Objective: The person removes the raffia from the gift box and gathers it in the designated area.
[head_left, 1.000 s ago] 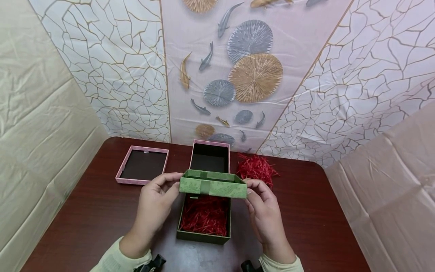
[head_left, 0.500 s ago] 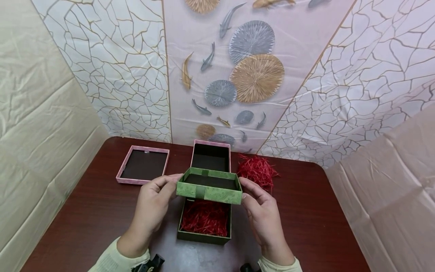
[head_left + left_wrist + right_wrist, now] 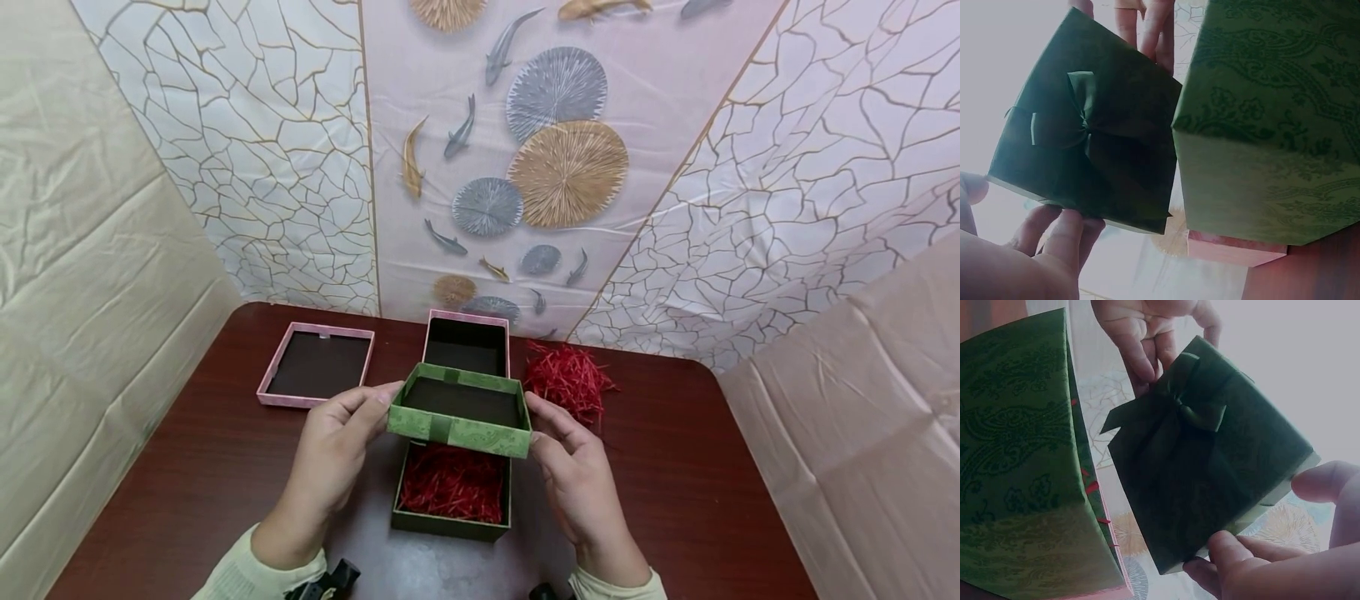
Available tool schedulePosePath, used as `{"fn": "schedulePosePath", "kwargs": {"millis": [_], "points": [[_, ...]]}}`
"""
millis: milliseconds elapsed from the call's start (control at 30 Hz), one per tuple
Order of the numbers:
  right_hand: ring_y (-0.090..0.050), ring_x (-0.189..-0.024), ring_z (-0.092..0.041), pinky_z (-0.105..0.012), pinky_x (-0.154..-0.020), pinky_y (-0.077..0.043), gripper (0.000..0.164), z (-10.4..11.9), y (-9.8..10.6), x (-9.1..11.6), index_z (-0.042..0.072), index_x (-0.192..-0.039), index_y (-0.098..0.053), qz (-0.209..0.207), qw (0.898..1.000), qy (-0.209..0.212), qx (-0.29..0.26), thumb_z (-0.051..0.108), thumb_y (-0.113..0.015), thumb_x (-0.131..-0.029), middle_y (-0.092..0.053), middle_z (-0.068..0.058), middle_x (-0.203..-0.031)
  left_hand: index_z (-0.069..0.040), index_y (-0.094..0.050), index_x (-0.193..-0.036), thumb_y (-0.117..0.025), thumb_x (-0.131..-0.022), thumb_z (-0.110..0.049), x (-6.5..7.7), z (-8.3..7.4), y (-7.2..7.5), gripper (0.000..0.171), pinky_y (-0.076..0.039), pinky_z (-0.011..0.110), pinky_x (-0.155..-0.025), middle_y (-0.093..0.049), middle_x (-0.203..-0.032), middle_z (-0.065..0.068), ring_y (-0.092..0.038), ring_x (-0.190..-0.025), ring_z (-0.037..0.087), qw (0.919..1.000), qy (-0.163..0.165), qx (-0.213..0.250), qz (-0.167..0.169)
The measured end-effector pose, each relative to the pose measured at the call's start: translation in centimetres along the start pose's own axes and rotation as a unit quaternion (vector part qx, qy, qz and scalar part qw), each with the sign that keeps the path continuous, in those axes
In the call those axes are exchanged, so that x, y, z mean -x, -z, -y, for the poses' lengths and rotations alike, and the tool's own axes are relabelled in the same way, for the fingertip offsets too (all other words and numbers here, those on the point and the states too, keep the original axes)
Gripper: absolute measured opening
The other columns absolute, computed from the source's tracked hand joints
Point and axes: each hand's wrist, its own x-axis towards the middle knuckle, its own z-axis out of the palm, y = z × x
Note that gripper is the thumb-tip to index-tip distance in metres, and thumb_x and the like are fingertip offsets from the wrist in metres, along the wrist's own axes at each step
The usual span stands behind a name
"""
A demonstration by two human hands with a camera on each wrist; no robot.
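A green patterned box lid (image 3: 463,402) is held up with its dark inside facing the head camera. My left hand (image 3: 332,454) pinches its left end between thumb and fingers, and my right hand (image 3: 576,475) grips the right end the same way. Both wrist views show the lid's outer face, where a green ribbon bow (image 3: 1087,128) is tied. Below the lid stands the green box (image 3: 450,527), its far part covered by the lid. Red shredded paper (image 3: 452,483) fills it, with a few strands poking over the rim in the right wrist view.
Behind the lid stands an open pink box (image 3: 467,342) with a black inside. To its left a pink lid (image 3: 317,362) lies inside up. A heap of red shredded paper (image 3: 567,379) sits on the brown table (image 3: 675,467) at right. Patterned cloth (image 3: 300,167) hangs behind the table.
The green lid has tilted so that more of its dark inside faces the head camera. It has also shifted slightly left and toward me, with both hands still holding it.
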Motion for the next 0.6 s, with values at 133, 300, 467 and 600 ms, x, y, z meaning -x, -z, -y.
{"fn": "schedulePosePath", "kwargs": {"millis": [133, 300, 467, 600], "points": [[-0.068, -0.141, -0.026, -0.027, -0.106, -0.062, 0.057, -0.02, -0.02, 0.07, -0.013, -0.162, -0.048, 0.0, 1.0, -0.005, 0.006, -0.011, -0.051, -0.104, -0.046, -0.028, -0.17, 0.019, -0.074, -0.124, -0.065, -0.112, -0.007, 0.02, 0.05, 0.06, 0.03, -0.062, 0.022, -0.099, -0.073, -0.145, 0.026, -0.074, -0.122, 0.006, 0.9999, -0.01, 0.002, 0.011], [-0.063, -0.15, -0.025, -0.029, -0.112, -0.059, 0.057, -0.13, -0.19, -0.04, -0.012, -0.162, -0.049, -0.008, 1.0, -0.002, 0.003, -0.012, -0.05, -0.105, -0.049, -0.029, -0.169, 0.016, -0.073, -0.131, -0.069, -0.108, -0.001, 0.11, 0.14, 0.3, 0.029, -0.059, 0.021, -0.107, -0.07, -0.149, 0.028, -0.073, -0.132, 0.011, 0.9994, -0.017, 0.003, 0.03], [-0.058, -0.153, -0.025, -0.028, -0.114, -0.056, 0.059, -0.12, -0.38, -0.14, -0.009, -0.164, -0.049, -0.006, 1.0, -0.002, 0.017, -0.015, -0.048, -0.105, -0.05, -0.026, -0.17, 0.012, -0.072, -0.137, -0.071, -0.105, 0.001, 0.21, -0.34, 0.47, 0.034, -0.057, 0.018, -0.107, -0.07, -0.15, 0.026, -0.071, -0.131, 0.007, 0.9994, 0.001, -0.009, 0.035], [-0.053, -0.157, -0.03, -0.029, -0.114, -0.055, 0.061, -0.06, -0.52, -0.19, -0.008, -0.165, -0.047, 0.006, 1.0, 0.0, 0.022, -0.015, -0.05, -0.105, -0.049, -0.024, -0.172, 0.013, -0.066, -0.146, -0.067, -0.104, 0.004, 0.03, -0.62, 0.79, 0.042, -0.057, 0.018, -0.107, -0.068, -0.151, 0.03, -0.071, -0.132, 0.009, 0.9984, 0.03, -0.001, 0.049]]}}
